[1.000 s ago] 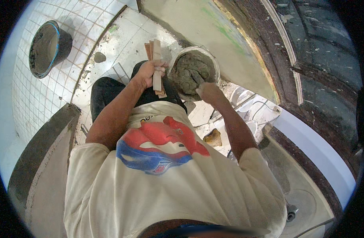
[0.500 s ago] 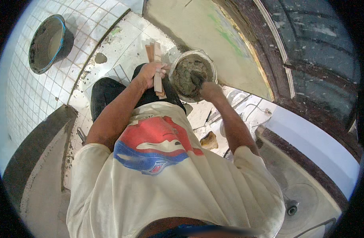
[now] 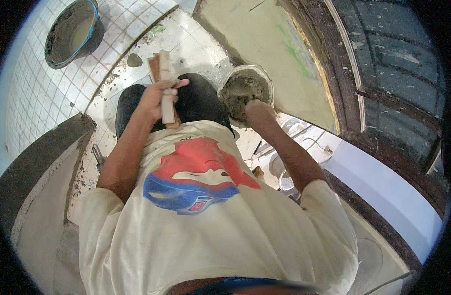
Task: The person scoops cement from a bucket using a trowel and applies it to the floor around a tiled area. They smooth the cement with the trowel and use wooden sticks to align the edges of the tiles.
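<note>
My left hand [image 3: 155, 97] is closed around a small bundle of thin beige and brown tile strips [image 3: 165, 65], held above my lap with one finger pointing out to the right. Grey wet mortar [image 3: 241, 88] fills much of a round bucket with a pale rim [image 3: 271, 87], standing by my right knee. Over the bucket's near right part, my right hand [image 3: 260, 114] is closed in a fist, slightly blurred. A dark trowel-like tool showed below that hand a moment ago; the hand and the mortar hide most of it now.
A dark tub with a blue rim [image 3: 93, 25] stands on the tiled surface at the far left. A metal tool [image 3: 97, 153] lies beside my left elbow. Clutter and a cable [image 3: 318, 142] lie on the right. A plastered slab [image 3: 279, 59] borders the bucket.
My left hand has moved left with the tile strips, and its finger now sticks out. My right hand has stayed at the bucket, and the dark tool no longer shows clearly.
</note>
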Tool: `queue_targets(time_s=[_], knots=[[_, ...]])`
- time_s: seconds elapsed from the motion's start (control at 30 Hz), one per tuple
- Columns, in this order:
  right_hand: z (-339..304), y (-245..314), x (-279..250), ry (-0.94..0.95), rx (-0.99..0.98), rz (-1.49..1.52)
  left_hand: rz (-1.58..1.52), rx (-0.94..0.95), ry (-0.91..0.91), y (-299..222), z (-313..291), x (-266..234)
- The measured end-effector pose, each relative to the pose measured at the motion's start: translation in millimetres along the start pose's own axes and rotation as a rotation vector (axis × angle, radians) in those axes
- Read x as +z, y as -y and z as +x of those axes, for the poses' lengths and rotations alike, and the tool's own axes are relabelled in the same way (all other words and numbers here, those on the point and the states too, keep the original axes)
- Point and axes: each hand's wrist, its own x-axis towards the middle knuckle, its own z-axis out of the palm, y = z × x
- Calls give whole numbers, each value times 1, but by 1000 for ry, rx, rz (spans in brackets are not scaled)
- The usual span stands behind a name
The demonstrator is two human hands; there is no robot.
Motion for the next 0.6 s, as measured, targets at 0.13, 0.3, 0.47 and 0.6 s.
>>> queue_targets(time_s=[0.13, 0.3, 0.47, 0.6], knots=[[-68, -21, -39, 25, 125, -89, -28, 47, -26, -21, -33, -24], [-98, -1, -77, 173, 131, -95, -37, 190, -95, -27, -69, -44], [-38, 5, -10, 133, 244, 203, -144, 157, -18, -23, -72, -51], [-39, -23, -22, 149, 299, 160, -107, 174, 2, -20, -76, -53]])
